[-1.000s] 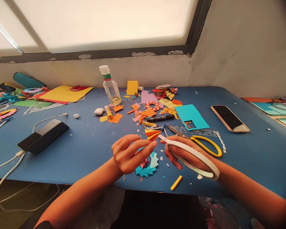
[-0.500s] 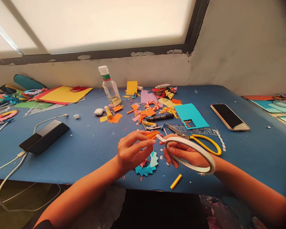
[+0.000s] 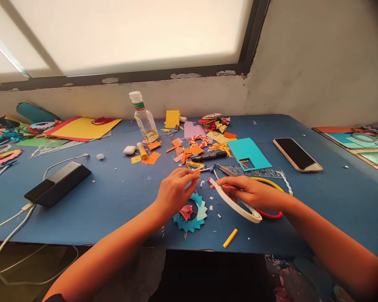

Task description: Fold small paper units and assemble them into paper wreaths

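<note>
My left hand (image 3: 178,188) pinches a small folded piece of orange paper (image 3: 197,172), mostly hidden by the fingers. My right hand (image 3: 250,192) is closed on a roll of white tape (image 3: 236,206), tilted with its ring hanging below the fingers. The roll's near end points towards my left hand, with a gap between the two. Scissors (image 3: 269,183) with a yellow and a red handle lie under my right hand, partly covered. Below my left hand rests a ring of folded blue paper (image 3: 189,226), with a pink folded piece (image 3: 185,212) inside it.
A black marker (image 3: 209,156), a clear ruler (image 3: 258,172) and a blue card (image 3: 249,153) lie beyond my hands among paper scraps. A bottle (image 3: 145,121) and glue stick (image 3: 142,150) stand farther left. A phone (image 3: 297,155) lies right; a black device (image 3: 58,183) with cables left.
My right hand has drawn the tape roll away from the orange paper and tipped it downward. My left hand has turned more palm-down. The scissors' red handle now shows.
</note>
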The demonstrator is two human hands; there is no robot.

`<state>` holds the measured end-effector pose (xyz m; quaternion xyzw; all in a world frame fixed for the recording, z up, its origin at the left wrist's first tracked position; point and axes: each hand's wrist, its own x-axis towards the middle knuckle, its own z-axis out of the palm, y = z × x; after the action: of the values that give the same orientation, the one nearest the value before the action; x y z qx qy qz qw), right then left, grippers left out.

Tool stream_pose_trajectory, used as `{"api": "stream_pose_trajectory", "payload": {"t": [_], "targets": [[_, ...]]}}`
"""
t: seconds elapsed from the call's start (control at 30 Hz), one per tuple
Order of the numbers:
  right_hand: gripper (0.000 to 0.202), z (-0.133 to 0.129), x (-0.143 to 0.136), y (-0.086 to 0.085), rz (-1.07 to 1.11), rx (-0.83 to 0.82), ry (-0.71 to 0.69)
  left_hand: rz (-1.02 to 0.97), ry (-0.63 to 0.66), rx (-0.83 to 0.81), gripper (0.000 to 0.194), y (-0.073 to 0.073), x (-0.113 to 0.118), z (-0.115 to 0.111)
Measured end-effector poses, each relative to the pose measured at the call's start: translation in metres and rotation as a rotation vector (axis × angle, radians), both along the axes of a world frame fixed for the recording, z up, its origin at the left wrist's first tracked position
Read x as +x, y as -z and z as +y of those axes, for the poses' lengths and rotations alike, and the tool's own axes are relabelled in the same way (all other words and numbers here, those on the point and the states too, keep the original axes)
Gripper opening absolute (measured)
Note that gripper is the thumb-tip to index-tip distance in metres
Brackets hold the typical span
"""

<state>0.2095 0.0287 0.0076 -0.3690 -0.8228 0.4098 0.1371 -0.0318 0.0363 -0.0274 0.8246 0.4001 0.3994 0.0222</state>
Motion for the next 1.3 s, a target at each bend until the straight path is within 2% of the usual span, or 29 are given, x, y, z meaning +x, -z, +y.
{"api": "stream_pose_trajectory", "payload": {"t": [0.1, 0.23, 0.33, 0.4, 0.57, 0.73, 0.8, 0.87, 0.93, 1.07, 1.17, 1.3], "targets": [[0.033, -0.001, -0.002, 0.002, -0.009, 0.051, -0.021, -0.11, 0.086, -0.159, 0.016, -0.002, 0.003, -0.001], [0.03, -0.004, -0.006, 0.001, -0.049, 0.111, -0.067, -0.344, 0.37, -0.599, 0.028, -0.007, 0.01, -0.01], [0.029, -0.004, -0.007, -0.001, -0.101, 0.141, -0.093, -0.344, 0.396, -0.744, 0.022, -0.01, 0.012, -0.014], [0.03, -0.004, -0.005, -0.001, -0.139, 0.166, -0.074, -0.335, 0.368, -0.761, 0.017, -0.012, 0.012, -0.015], [0.033, 0.002, 0.0, 0.006, -0.212, 0.202, 0.033, -0.386, 0.346, -0.795, 0.018, -0.019, 0.009, -0.014], [0.035, 0.009, 0.002, 0.003, -0.226, 0.21, 0.093, -0.406, 0.3, -0.835, 0.015, -0.013, 0.011, -0.011], [0.037, 0.007, 0.01, -0.001, -0.277, 0.246, 0.188, -0.408, 0.298, -0.84, 0.015, -0.01, 0.011, -0.01], [0.037, 0.001, 0.025, -0.002, -0.424, 0.289, 0.321, -0.395, 0.311, -0.822, 0.016, -0.008, 0.011, -0.008], [0.03, -0.009, 0.042, 0.004, -0.58, 0.301, 0.406, -0.374, 0.337, -0.788, 0.018, -0.007, 0.012, -0.008], [0.033, -0.025, 0.067, 0.026, -0.636, 0.324, 0.521, -0.317, 0.415, -0.703, 0.024, -0.009, 0.015, -0.011], [0.036, -0.028, 0.071, 0.038, -0.63, 0.332, 0.561, -0.255, 0.445, -0.65, 0.025, -0.014, 0.021, -0.015], [0.032, -0.031, 0.067, 0.041, -0.625, 0.334, 0.589, -0.192, 0.455, -0.574, 0.023, -0.023, 0.032, -0.018]]}}
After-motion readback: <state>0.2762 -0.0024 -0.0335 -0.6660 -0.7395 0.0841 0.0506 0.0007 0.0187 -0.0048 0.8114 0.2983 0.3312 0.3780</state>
